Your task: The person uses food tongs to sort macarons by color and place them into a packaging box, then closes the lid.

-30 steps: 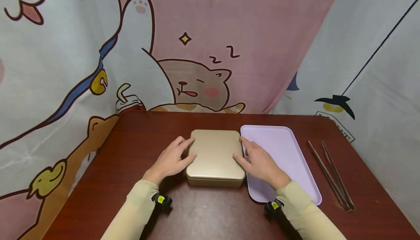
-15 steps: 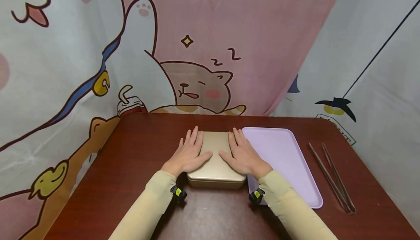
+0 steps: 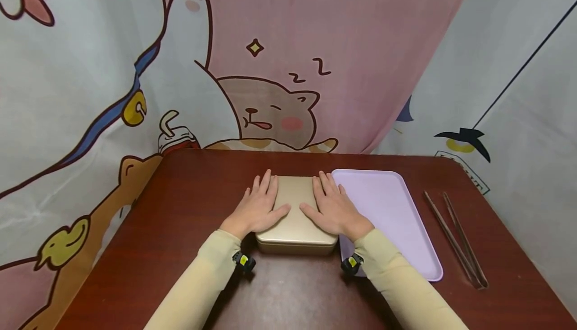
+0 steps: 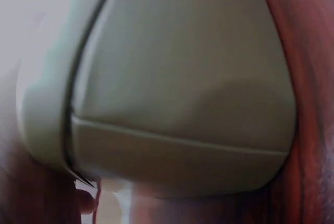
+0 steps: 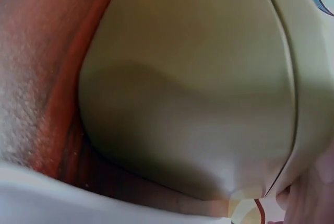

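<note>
A flat gold tin box [image 3: 295, 220] with a closed lid lies in the middle of the dark red table [image 3: 180, 230]. My left hand [image 3: 260, 209] lies flat on the left half of its lid, fingers straight and pointing away from me. My right hand [image 3: 331, 209] lies flat on the right half in the same way. Both wrist views are filled by a blurred close-up of the gold tin box [image 4: 182, 104] [image 5: 193, 93] with a strip of red table beside it.
A lilac tray [image 3: 392, 215] lies directly right of the tin, touching or nearly touching it. A pair of dark brown chopsticks [image 3: 457, 240] lies near the table's right edge. A cartoon-print cloth [image 3: 270, 69] hangs behind and beside the table.
A second ago my hands were at the tin's left and right sides. They moved up onto the lid and now rest flat on it; little has changed in the last half second.
</note>
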Available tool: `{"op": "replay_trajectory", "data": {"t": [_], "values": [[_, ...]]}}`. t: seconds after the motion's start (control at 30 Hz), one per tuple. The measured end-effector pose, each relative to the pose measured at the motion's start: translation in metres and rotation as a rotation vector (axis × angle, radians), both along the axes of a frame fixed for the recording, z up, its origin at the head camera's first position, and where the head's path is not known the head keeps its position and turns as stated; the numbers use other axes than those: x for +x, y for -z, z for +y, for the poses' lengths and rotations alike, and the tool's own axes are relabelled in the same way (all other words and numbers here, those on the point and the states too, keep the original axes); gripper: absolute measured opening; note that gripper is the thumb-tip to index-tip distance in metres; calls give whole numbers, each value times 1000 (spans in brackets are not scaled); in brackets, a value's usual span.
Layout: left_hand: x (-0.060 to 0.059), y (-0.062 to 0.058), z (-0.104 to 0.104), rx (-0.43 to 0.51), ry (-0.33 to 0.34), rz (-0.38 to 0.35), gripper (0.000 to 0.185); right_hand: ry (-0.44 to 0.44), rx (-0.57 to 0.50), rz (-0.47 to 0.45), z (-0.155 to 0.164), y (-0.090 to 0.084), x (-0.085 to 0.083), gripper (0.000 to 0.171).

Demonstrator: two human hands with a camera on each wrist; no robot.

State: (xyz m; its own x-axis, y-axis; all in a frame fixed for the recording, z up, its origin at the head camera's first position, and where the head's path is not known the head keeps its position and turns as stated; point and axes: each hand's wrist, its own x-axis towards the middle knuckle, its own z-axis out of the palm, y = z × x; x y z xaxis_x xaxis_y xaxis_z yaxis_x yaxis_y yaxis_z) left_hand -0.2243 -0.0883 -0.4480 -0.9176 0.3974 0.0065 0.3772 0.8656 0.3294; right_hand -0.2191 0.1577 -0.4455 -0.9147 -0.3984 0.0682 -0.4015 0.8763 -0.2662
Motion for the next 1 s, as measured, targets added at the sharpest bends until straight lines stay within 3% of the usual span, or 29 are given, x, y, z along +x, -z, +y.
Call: {"op": "replay_trajectory", "data": {"t": [0.23,0.47,0.73,1.0], "values": [[18,-5,1,18,18,28,90,-60,22,70,-5,-9,23,86],[35,4,-1,63,28,30,88,-90,58,52,-16,-2,48,87],[41,2,-3,86,25,38,86,-77,33,114,-18,0,53,86],[44,2,-5,70,26,14,86,-83,33,84,-20,0,56,87]]}}
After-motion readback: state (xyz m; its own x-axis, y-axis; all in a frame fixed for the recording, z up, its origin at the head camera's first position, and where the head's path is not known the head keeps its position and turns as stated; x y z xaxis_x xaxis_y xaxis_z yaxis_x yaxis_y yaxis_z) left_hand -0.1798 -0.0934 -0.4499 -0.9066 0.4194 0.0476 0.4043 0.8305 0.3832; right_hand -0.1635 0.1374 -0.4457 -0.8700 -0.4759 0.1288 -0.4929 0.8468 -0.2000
